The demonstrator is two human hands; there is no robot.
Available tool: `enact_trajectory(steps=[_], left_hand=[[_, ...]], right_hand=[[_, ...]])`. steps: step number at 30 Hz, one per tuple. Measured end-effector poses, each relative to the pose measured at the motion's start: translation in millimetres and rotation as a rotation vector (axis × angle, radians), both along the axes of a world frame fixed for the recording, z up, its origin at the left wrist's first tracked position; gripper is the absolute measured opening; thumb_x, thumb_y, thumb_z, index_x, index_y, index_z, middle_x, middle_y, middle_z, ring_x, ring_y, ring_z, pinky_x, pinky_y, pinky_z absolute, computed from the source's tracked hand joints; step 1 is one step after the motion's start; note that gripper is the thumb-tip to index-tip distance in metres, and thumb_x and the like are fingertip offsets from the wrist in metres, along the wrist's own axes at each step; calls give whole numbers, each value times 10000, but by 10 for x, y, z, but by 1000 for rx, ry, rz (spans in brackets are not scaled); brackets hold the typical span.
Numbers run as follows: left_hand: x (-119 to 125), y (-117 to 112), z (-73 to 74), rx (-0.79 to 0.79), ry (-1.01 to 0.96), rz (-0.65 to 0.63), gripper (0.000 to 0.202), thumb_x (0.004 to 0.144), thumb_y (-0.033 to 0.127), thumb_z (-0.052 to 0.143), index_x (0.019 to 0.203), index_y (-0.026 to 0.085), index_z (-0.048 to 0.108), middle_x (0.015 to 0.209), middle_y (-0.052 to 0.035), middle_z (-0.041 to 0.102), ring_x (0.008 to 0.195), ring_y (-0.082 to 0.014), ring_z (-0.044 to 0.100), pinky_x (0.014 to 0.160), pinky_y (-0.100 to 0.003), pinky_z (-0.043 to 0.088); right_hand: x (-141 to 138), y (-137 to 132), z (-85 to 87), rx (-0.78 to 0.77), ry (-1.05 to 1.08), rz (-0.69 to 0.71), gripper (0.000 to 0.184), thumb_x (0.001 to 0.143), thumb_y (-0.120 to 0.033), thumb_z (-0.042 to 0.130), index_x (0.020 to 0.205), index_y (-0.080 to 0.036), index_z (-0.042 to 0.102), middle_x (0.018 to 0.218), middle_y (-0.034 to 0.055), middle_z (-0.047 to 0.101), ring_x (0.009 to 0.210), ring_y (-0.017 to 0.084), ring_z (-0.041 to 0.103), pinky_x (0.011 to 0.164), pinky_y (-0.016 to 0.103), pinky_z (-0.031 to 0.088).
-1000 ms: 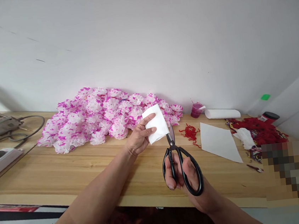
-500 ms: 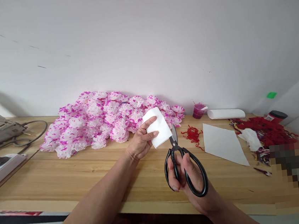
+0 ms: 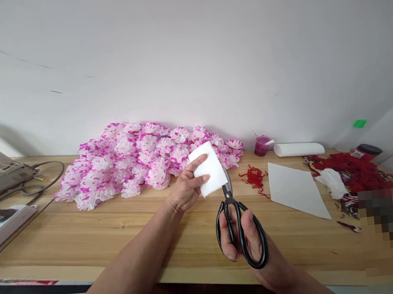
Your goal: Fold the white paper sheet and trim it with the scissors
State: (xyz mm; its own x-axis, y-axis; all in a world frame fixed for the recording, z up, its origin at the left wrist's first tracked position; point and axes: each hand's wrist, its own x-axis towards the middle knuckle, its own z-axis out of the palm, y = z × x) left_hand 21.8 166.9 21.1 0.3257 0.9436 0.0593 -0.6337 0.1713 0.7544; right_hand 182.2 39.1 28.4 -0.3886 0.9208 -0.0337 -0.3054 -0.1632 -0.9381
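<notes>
The left hand (image 3: 186,189) is pinching a folded white paper (image 3: 209,169) just beyond the right hand (image 3: 243,235), whose fingers are squeezing the black scissors (image 3: 239,229), blades pointing up into the paper's lower right edge.

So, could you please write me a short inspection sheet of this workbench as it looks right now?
Surface: light wooden bench top, against a white wall.
Job's things: folded white paper piece; black-handled scissors, blades at the paper's edge.
Clutter: heap of pink-and-white paper flowers; red thread scraps; flat white sheet; white paper roll; pink cup; red scrap pile.
Hands: left hand holds the paper; right hand grips the scissors.
Cables: grey cable and white power strip, far left.
Surroundings: nothing seen beyond the wall.
</notes>
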Motion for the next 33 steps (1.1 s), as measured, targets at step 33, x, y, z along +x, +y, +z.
enact_trajectory(steps=[33], left_hand=[[26,-40,-13,26,30,-64,741,643,100,861,1331,259,638,1087,-66,758,919,-161,704,811,-253,564]], right_hand=[[61,39,-26,-4,-100,-67,536,950,-713,370,892,-198,506,484,-63,465,459,84,331,532,260,279]])
